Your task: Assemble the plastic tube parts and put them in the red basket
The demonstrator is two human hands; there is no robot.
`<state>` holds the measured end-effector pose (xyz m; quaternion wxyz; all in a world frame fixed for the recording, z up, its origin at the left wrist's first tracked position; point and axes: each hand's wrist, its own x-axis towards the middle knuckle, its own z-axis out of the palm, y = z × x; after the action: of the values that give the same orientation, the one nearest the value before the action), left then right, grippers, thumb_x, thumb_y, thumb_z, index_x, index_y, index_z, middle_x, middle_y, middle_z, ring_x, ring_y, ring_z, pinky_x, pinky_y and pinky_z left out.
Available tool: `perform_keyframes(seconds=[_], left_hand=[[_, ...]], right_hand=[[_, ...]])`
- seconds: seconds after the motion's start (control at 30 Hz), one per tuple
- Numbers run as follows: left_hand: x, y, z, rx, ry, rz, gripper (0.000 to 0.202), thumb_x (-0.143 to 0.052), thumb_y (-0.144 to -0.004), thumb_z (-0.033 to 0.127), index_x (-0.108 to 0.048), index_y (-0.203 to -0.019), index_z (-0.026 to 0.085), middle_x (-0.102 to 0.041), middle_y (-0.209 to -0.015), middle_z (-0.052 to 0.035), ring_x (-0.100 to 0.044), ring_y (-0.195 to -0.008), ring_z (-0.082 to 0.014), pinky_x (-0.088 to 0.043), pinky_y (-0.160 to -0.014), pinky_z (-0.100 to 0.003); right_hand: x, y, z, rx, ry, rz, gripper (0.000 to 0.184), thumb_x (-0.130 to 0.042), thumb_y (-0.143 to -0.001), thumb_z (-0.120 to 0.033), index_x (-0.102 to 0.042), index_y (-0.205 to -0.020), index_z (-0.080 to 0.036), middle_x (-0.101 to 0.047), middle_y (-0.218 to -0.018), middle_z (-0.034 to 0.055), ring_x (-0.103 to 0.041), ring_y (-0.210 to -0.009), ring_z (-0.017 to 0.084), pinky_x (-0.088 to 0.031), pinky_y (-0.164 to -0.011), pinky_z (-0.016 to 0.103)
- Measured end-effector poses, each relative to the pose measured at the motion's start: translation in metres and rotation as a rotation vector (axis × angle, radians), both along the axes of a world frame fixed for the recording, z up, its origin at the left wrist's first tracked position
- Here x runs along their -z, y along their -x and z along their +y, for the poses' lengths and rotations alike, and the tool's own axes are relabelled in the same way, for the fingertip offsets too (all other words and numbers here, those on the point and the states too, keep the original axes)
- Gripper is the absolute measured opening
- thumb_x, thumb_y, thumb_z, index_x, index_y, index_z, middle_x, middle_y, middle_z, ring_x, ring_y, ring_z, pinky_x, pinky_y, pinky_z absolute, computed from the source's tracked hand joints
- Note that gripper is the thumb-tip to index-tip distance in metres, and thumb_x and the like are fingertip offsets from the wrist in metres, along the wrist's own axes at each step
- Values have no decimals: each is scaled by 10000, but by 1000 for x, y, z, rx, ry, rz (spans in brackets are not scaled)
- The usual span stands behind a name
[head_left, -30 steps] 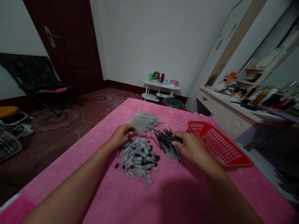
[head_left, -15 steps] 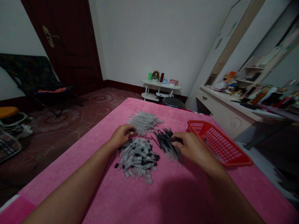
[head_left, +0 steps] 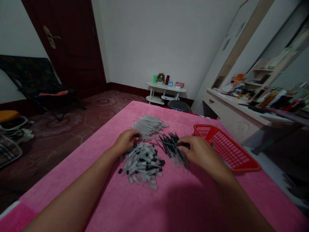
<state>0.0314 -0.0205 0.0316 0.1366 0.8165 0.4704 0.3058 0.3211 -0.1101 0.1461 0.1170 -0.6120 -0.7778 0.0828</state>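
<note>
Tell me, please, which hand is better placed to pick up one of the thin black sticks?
The right hand: its fingers already rest on the black sticks, while the left hand sits by the clear tubes.

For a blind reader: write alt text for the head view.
Two bare hands work over a pink table: the left hand rests at a pile of clear tubes, the right hand on a pile of black sticks. Between them lies a heap of caps; a red basket sits right.
</note>
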Motion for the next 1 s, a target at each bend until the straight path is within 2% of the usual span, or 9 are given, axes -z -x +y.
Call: perform_keyframes(seconds=[0.13, 0.37, 0.5, 0.63, 0.7, 0.77, 0.9, 1.0], left_hand=[[-8, -3, -7, 18, -146, 83, 284, -513, -799, 170, -676, -1027, 221, -663, -1024, -62, -578, -978, -206, -456, -844, -300], [-16, -7, -13, 53, -246, 230, 286, -513, -836, 193, -700, -1040, 265, -618, -966, -64, -542, -910, -202, -432, -751, -291], [-19, -12, -17, 70, -238, 213, 331, -500, -825, 152, -694, -1065, 272, -612, -961, -60, -541, -892, -193, -433, -745, -282], [-19, -16, -21, 102, -255, 191, 370, -475, -819, 127, -679, -1091, 271, -616, -970, -50, -552, -902, -189, -443, -760, -281], [-17, -15, -20, 81, -267, 156, 355, -489, -811, 133, -680, -1085, 254, -623, -981, -55, -559, -924, -192, -451, -781, -285], [-15, -12, -17, -1, -275, 89, 310, -529, -798, 161, -692, -1051, 232, -636, -989, -61, -568, -933, -197, -460, -798, -292], [-9, -5, -9, -215, -262, -141, 253, -547, -782, 189, -708, -976, 206, -666, -923, -49, -600, -876, -184, -490, -769, -286], [-7, -5, -4, -248, -192, -359, 234, -574, -760, 226, -712, -944, 182, -681, -907, -42, -625, -807, -164, -519, -708, -265]], right_hand=[[-2, 4, -3, 30, -96, -49, 238, -541, -808, -202, -743, -931, -229, -735, -951, 57, -652, -908, 216, -433, -828, 275], [-8, 8, -11, 58, -137, -139, 249, -538, -812, -172, -747, -938, -219, -728, -918, 75, -656, -883, 221, -437, -762, 274], [-3, 15, -10, -4, -139, -39, 224, -546, -825, -169, -745, -918, -209, -722, -916, 64, -647, -868, 201, -430, -773, 262], [12, 29, -7, -58, -172, 164, 194, -563, -831, -175, -719, -947, -181, -709, -935, 64, -633, -869, 181, -435, -784, 247], [19, 36, -6, -30, -212, 253, 223, -586, -827, -201, -683, -1026, -173, -703, -949, 65, -629, -858, 176, -438, -768, 246], [23, 40, -8, 6, -222, 267, 242, -580, -834, -213, -656, -1060, -169, -701, -966, 70, -631, -856, 175, -434, -754, 248], [29, 43, -11, 21, -99, 52, 180, -561, -839, -216, -681, -972, -192, -706, -1003, 77, -645, -908, 208, -407, -734, 267], [38, 45, -10, 1, 59, -132, 126, -599, -813, -258, -706, -854, -206, -723, -907, 77, -662, -877, 241, -379, -668, 281]])
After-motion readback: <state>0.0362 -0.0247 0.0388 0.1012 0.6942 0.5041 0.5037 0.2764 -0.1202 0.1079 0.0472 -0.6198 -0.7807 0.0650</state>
